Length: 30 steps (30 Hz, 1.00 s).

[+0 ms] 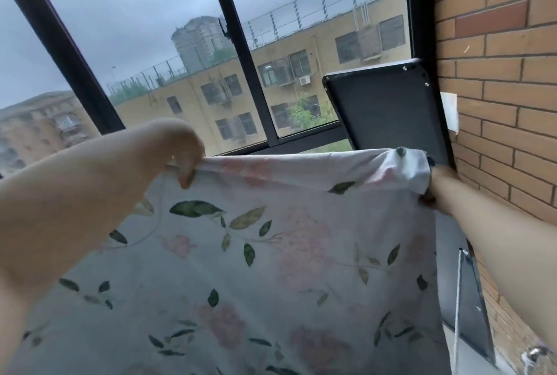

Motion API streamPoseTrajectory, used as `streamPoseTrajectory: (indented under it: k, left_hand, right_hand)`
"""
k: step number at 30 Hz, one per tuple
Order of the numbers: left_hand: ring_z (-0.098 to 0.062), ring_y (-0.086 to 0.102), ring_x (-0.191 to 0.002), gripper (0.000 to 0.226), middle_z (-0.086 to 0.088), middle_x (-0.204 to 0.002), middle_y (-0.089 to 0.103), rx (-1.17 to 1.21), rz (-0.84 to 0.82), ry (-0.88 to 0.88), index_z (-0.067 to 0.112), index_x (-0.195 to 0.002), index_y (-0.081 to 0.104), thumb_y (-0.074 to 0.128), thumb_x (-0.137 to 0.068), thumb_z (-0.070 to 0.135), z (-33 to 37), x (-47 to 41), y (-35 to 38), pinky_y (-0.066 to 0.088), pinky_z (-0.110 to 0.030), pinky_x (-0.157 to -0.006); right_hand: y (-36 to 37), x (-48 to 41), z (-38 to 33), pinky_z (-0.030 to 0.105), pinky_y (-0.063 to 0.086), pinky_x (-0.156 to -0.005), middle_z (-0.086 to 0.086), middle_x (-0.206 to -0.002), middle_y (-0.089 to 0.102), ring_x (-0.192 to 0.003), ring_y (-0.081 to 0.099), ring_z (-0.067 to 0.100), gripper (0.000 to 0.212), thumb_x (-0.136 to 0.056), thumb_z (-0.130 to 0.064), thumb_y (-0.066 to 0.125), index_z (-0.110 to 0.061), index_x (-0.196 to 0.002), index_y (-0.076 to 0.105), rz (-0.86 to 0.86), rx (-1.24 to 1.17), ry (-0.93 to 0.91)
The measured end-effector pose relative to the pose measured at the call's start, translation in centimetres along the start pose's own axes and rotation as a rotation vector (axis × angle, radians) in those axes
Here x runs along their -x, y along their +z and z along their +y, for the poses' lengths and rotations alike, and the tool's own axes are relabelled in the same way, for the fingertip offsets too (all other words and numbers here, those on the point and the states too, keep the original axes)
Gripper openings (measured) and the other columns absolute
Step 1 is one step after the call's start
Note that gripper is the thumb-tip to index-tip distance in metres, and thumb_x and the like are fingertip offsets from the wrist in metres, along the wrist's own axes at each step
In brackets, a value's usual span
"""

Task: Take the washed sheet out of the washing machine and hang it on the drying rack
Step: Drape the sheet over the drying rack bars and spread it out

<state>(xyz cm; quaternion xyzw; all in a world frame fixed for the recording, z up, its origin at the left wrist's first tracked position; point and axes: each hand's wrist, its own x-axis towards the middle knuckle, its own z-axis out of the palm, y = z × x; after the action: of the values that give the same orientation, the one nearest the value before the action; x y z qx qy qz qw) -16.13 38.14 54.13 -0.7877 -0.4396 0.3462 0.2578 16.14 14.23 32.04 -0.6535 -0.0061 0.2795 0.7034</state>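
A person's 2 bare arms reach up and forward, stretching a thin white fabric sheet printed with green leaves and pale pink flowers [271, 254] between them. The sheet is out of the washing machine and held in the air; it fills the lower half of the view like a curtain.

The left hand [185, 151] grips the top edge, its fingers curled down over the hem and clamped on the cloth. The right hand [433, 194] is at the far corner, where the fabric bunches over it. Its fingers are hidden, so I cannot tell how they lie, though the taut edge suggests that it holds on.

The top edge runs nearly straight from hand to hand, probably pulled tight so the damp cloth opens flat and goes over a line without creasing.

Behind the right corner a dark flat panel with rounded corners [388, 109] juts from an orange brick wall [497, 73]. A thin white cord [457, 290] hangs just below it. This may be part of the drying rack, but no rail or line is plainly visible.

Beyond, a large black-framed window [238, 49] shows yellow apartment blocks under grey cloud. The hanging step appears not yet done.
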Motion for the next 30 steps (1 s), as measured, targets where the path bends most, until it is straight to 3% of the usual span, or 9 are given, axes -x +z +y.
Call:
streamPoseTrajectory:
  k: [3, 5, 8, 12, 17, 19, 21, 25, 30]
  left_hand:
    - [-0.021, 0.067, -0.086, 0.042, -0.001, -0.098, 0.072, 0.297, 0.154, 0.007, 0.018, -0.102, 0.074, 0.079, -0.074, 0.049, -1.9, 2.2, 2.1, 0.055, -0.032, -0.075]
    - [-0.020, 0.065, -0.078, 0.035, 0.000, -0.085, 0.071, 0.506, 0.285, 0.004, 0.020, -0.090, 0.077, 0.074, -0.078, 0.053, -3.7, 2.7, 3.5, 0.052, -0.031, -0.066]
    - [-0.018, 0.058, -0.070, 0.045, 0.000, -0.076, 0.065, 0.630, 0.487, -0.065, 0.018, -0.080, 0.071, 0.055, -0.090, 0.059, -5.4, 2.4, 5.6, 0.041, -0.030, -0.058]
    - [-0.018, 0.056, -0.066, 0.044, 0.000, -0.070, 0.063, 0.682, 0.618, -0.055, 0.020, -0.076, 0.069, 0.055, -0.090, 0.059, -5.6, 2.3, 8.0, 0.039, -0.029, -0.055]
    - [-0.018, 0.059, -0.071, 0.034, 0.001, -0.071, 0.066, 0.748, 0.737, 0.046, 0.016, -0.078, 0.072, 0.064, -0.090, 0.047, -4.7, 2.5, 9.6, 0.041, -0.028, -0.058]
    - [-0.016, 0.064, -0.084, 0.027, 0.002, -0.088, 0.072, 0.847, 0.830, 0.090, 0.014, -0.094, 0.074, 0.072, -0.086, 0.040, -5.4, 3.0, 10.7, 0.049, -0.028, -0.073]
    - [-0.015, 0.066, -0.097, 0.032, 0.003, -0.108, 0.071, 0.921, 0.929, 0.100, 0.014, -0.108, 0.071, 0.073, -0.086, 0.036, -6.4, 3.4, 12.1, 0.050, -0.030, -0.092]
    - [-0.025, 0.063, -0.103, 0.030, -0.007, -0.114, 0.067, 0.976, 1.089, -0.046, 0.016, -0.116, 0.065, 0.065, -0.092, 0.034, -10.7, 4.3, 18.3, 0.049, -0.036, -0.094]
    - [-0.030, 0.057, -0.117, 0.029, -0.012, -0.126, 0.062, 1.101, 1.004, -0.216, 0.012, -0.120, 0.062, 0.061, -0.094, 0.025, -17.3, 5.2, 30.5, 0.044, -0.036, -0.099]
  right_hand:
    - [1.4, 0.5, 0.7, 0.021, 0.045, -0.037, 0.012, -0.084, 0.056, -0.059, 0.045, 0.019, 0.029, -0.101, -0.028, 0.045, -0.018, -0.074, 0.044, 0.048, -0.016, 0.050]
    - [2.3, 0.9, 1.2, 0.024, 0.050, -0.043, 0.013, -0.066, 0.059, -0.061, 0.047, 0.022, 0.028, -0.099, -0.024, 0.046, -0.015, -0.073, 0.046, -0.001, -0.065, 0.115]
    - [3.2, 1.8, 1.0, 0.029, 0.051, -0.064, 0.010, -0.093, 0.062, -0.078, 0.056, 0.024, 0.013, -0.087, -0.011, 0.056, -0.013, -0.074, 0.055, -0.030, -0.052, 0.167]
    - [4.2, 2.5, 0.8, 0.035, 0.055, -0.052, 0.009, -0.091, 0.062, -0.068, 0.058, 0.025, 0.009, -0.090, -0.018, 0.053, -0.014, -0.084, 0.060, 0.053, -0.111, 0.169]
    - [8.6, 5.5, 0.6, 0.046, 0.050, -0.095, 0.012, -0.106, 0.060, -0.101, 0.058, 0.031, 0.033, -0.084, -0.021, 0.045, -0.003, -0.108, 0.058, 0.160, -0.070, 0.068]
    - [11.8, 5.8, 1.2, 0.051, 0.041, -0.106, 0.019, -0.138, 0.049, -0.125, 0.049, 0.038, 0.063, -0.078, -0.027, 0.049, -0.003, -0.136, 0.045, 0.163, 0.053, -0.043]
    - [15.1, 8.9, 1.7, 0.049, 0.030, -0.114, 0.021, -0.154, 0.030, -0.138, 0.035, 0.039, 0.072, -0.086, -0.029, 0.048, -0.004, -0.150, 0.026, 0.089, 0.140, -0.171]
    - [22.6, 18.8, 3.3, 0.034, 0.042, -0.088, 0.016, -0.138, 0.043, -0.112, 0.052, 0.032, 0.040, -0.093, -0.021, 0.047, -0.010, -0.132, 0.047, 0.091, 0.261, -0.410]
    - [32.7, 31.2, 5.2, 0.034, 0.039, -0.098, 0.008, -0.122, 0.053, -0.114, 0.050, 0.026, 0.016, -0.092, -0.022, 0.052, -0.021, -0.109, 0.055, -0.139, 0.325, -1.030]
